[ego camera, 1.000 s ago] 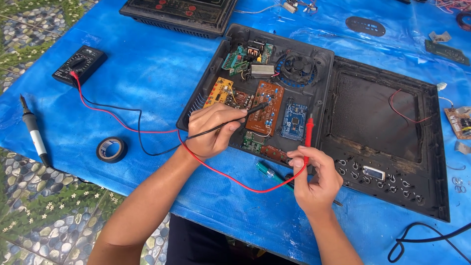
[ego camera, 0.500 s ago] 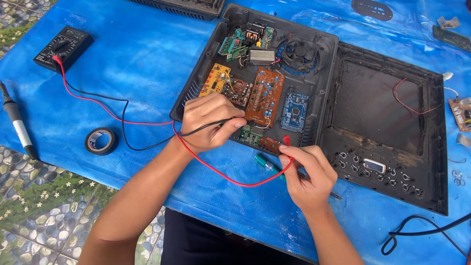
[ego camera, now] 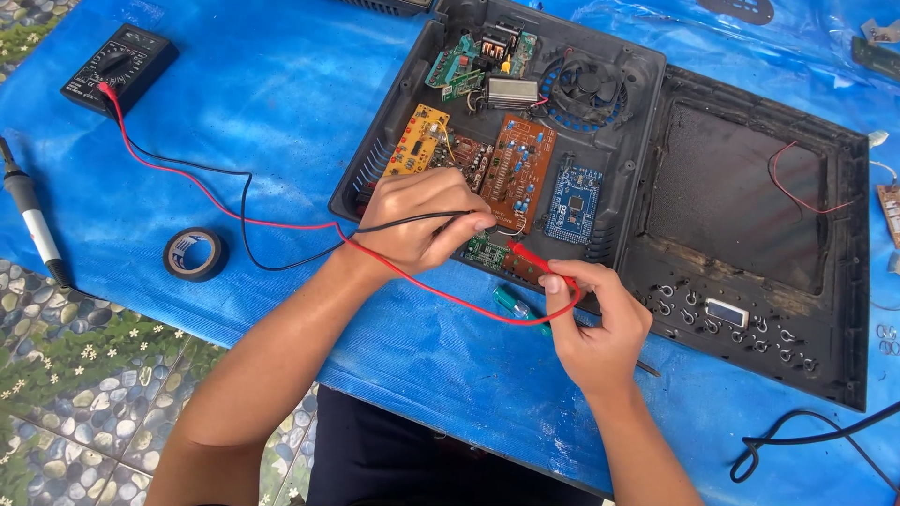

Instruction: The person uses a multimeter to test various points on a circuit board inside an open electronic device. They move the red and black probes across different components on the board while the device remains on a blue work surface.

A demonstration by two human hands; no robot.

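A blue tarp (ego camera: 234, 103) covers my worktable, and on it lies the opened black casing (ego camera: 647, 187), its long axis running left to right, the lid half folded out to my right. The base half holds several boards: a brown circuit board (ego camera: 517, 171) standing lengthwise away from me, a small blue board (ego camera: 572, 201) beside it, a yellow one (ego camera: 415, 141) to the left, and a round fan (ego camera: 586, 86) at the far side.

My left hand (ego camera: 417, 220) is curled shut, pinching the black probe (ego camera: 459, 217); it lies almost level, tip pointing right toward the brown board's near edge. My fingers hide most of its body, and I cannot make out where the tip lands. My right hand (ego camera: 600, 323) pinches the red probe (ego camera: 532, 255) between thumb and forefinger; it points up-left at the green board (ego camera: 487, 251) along the casing's near rim.

Both leads trail left to the black multimeter (ego camera: 117, 67). A roll of tape (ego camera: 194, 254) lies near, a soldering iron (ego camera: 33, 225) is cut off at the left edge, and a green-handled screwdriver (ego camera: 511, 303) lies partly under my right hand.
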